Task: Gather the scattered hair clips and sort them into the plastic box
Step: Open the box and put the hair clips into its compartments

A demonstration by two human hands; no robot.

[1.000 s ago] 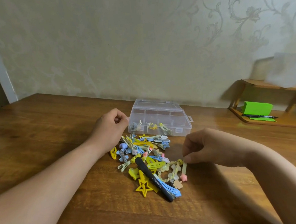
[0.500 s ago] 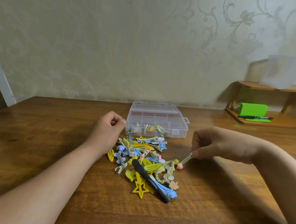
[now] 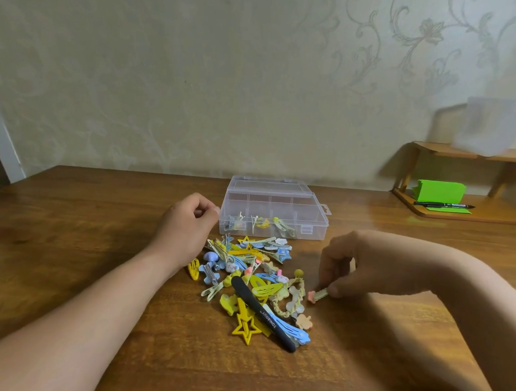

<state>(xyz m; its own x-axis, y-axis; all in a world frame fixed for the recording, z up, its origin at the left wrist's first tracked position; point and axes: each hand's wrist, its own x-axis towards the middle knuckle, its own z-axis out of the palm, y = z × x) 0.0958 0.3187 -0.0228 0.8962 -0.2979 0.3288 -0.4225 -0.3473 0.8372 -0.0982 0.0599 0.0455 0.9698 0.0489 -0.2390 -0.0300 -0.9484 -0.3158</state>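
Note:
A heap of yellow, blue and pink hair clips (image 3: 249,274) lies on the wooden table (image 3: 72,237), with a long black clip (image 3: 262,314) and a yellow star clip (image 3: 246,324) at its near side. Behind the heap stands a clear plastic box (image 3: 274,212) with its lid down and a few clips inside. My right hand (image 3: 366,264) pinches a small pale clip with a pink tip (image 3: 317,296) just right of the heap. My left hand (image 3: 186,227) rests loosely curled at the heap's left, next to the box, holding nothing that I can see.
A low wooden shelf (image 3: 475,212) stands at the right by the wall, carrying green paper (image 3: 439,190) and a black pen (image 3: 443,205). A translucent container (image 3: 488,127) sits on its upper level. The patterned wall runs along the table's far edge.
My right hand has drawn the pink-tipped clip out of the heap's edge to the right and turned it sideways. My left hand has stayed put.

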